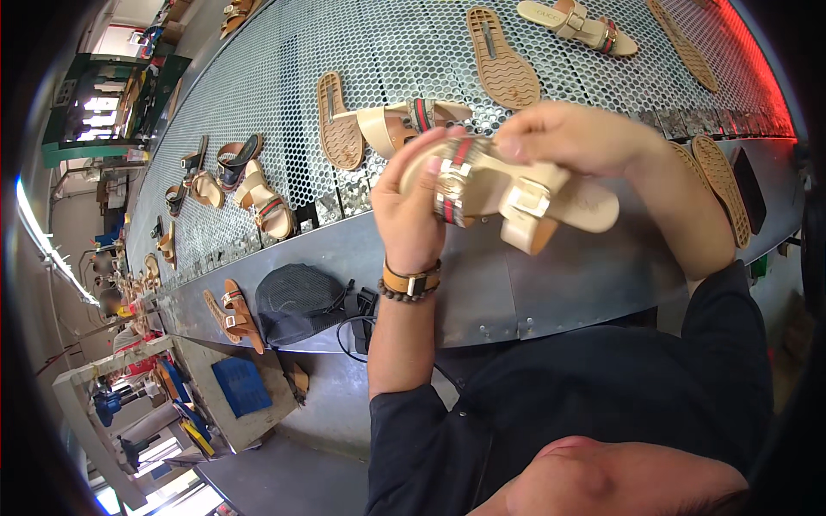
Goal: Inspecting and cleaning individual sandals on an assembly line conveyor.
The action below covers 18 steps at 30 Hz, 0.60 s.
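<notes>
My left hand (409, 206) grips a beige sandal (594, 206) by its toe end, with the thumb across the front strap. That strap is patterned, with a green and red stripe and a gold ornament. The other strap (527, 199) is plain beige with a gold square buckle. My right hand (576, 138) is above the sandal, its curled fingertips against the edge near the striped strap; blur hides what, if anything, they pinch. Just behind my left hand lies another beige striped sandal (379, 129), partly covered by my hands.
A perforated metal conveyor (275, 86) carries tan soles (508, 69) and several sandals (594, 30). On the steel ledge (482, 292) in front are a black mesh cap (297, 297), brown sandals (241, 314) and, at right, more soles (723, 185). Red light glows far right.
</notes>
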Each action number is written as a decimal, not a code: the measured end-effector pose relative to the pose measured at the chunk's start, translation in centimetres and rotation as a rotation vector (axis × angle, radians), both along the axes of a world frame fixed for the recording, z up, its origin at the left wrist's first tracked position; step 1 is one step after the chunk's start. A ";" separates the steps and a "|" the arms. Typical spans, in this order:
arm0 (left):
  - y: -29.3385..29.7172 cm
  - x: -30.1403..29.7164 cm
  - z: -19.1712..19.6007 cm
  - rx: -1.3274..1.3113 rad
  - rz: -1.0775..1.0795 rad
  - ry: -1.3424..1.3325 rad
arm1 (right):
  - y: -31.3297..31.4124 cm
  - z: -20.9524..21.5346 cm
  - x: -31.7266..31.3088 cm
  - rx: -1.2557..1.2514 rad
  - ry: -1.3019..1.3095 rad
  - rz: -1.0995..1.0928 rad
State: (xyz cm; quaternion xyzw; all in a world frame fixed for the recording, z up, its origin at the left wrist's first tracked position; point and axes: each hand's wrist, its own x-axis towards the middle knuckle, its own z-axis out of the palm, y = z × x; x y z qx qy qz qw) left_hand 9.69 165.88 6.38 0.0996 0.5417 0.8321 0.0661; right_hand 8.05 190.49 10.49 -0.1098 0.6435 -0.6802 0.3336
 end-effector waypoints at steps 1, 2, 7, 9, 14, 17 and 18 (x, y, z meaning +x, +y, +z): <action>-0.3 -0.3 0.0 0.002 -0.003 0.001 | 1.1 -0.1 -0.7 0.002 0.001 -0.003; -1.0 -0.7 -0.2 0.115 0.091 -0.024 | 2.0 0.0 -1.5 -0.097 -0.009 -0.009; -0.7 -0.7 -0.8 0.573 -0.091 -0.088 | 2.5 0.9 -1.5 -0.288 0.144 -0.443; -0.1 -0.6 -1.4 0.417 -0.311 -0.124 | 2.1 0.8 -1.6 -0.306 0.169 -0.427; 1.7 0.8 -0.5 0.305 -0.385 -0.139 | 1.7 1.8 0.3 -0.247 0.085 -0.083; 1.8 0.9 -0.5 0.234 -0.361 -0.057 | 1.2 2.7 1.3 -0.117 0.230 -0.012; 1.7 0.9 -0.9 0.230 -0.323 -0.070 | 1.1 2.5 1.4 -0.135 0.238 -0.069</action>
